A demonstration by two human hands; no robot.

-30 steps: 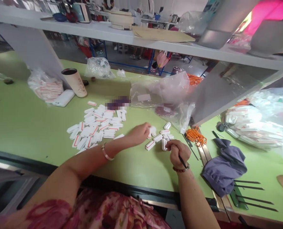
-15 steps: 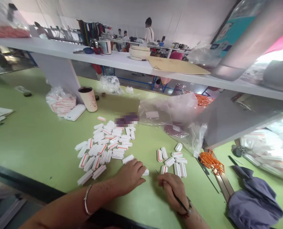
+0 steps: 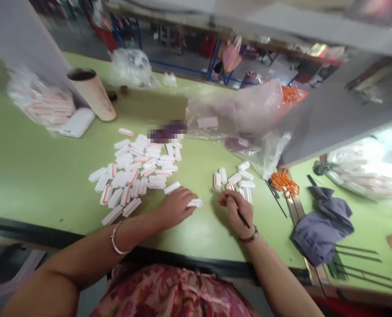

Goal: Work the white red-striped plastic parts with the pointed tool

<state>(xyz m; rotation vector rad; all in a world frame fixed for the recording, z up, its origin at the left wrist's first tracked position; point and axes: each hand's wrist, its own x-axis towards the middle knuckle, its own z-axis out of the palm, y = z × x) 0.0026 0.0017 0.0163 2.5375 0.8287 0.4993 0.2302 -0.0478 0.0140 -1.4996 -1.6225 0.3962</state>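
My left hand [image 3: 176, 206] rests on the green table [image 3: 34, 171] with its fingers closed on a small white plastic piece [image 3: 195, 203]. My right hand [image 3: 237, 212] is closed around a thin dark pointed tool [image 3: 242, 219], a little to the right of the left hand. A large pile of white pieces with red stripes [image 3: 134, 169] lies left of my left hand. A smaller group of the same pieces [image 3: 235, 181] lies just beyond my right hand.
Clear plastic bags [image 3: 242, 119] lie behind the pieces. A tan cup [image 3: 92, 94] and a white case [image 3: 77, 123] stand at the back left beside a bag of pieces [image 3: 40, 103]. Orange clips [image 3: 283, 182], a purple cloth [image 3: 324, 222] and dark rods [image 3: 357, 259] lie on the right.
My left hand drew back from the small group toward me with one white piece. My right hand pulled back too. The camera swung up, then down again.
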